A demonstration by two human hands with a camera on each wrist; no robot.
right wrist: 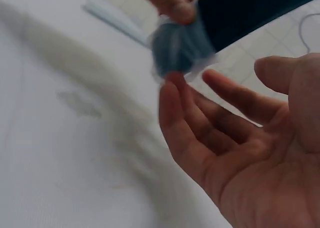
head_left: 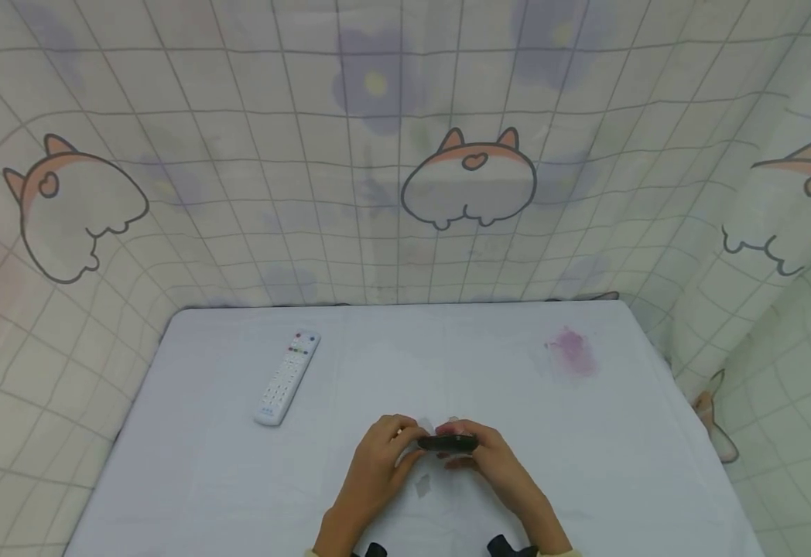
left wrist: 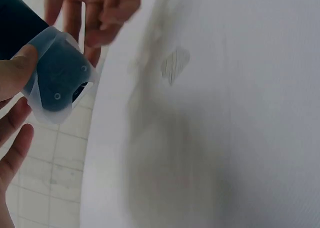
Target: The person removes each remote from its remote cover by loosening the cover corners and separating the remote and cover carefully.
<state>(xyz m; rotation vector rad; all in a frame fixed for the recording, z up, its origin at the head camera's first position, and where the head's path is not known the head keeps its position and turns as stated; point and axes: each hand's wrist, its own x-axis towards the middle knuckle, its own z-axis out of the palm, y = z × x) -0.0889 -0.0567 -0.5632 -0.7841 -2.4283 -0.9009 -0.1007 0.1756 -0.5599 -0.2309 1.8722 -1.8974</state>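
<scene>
Two hands are brought together above the near part of the tabletop (head_left: 503, 387), and between them, at about six o'clock from the middle of the head view, a dark object (head_left: 449, 443) is held clear of the surface. A translucent cover (left wrist: 59, 81) is wrapped loosely about one of its ends. By the left hand (head_left: 381, 455) that wrapped end is pinched, the thumb being pressed flat on the film, probably so that film and body are steadied together. By the right hand (head_left: 494, 456) the cover's edge appears only to be touched: its fingers are loosely bent and its thumb is set apart, a pose suited to feeling or guiding the film rather than bearing weight. Whether the film is being nipped by those fingertips cannot be told for the blur.

At ten o'clock from the dark object a white remote (head_left: 287, 377) is laid, well outside the working space, where neither hand is obstructed. A pink stain (head_left: 574, 352) is seen at two o'clock, and a small grey patch (head_left: 422, 486) at seven.
</scene>
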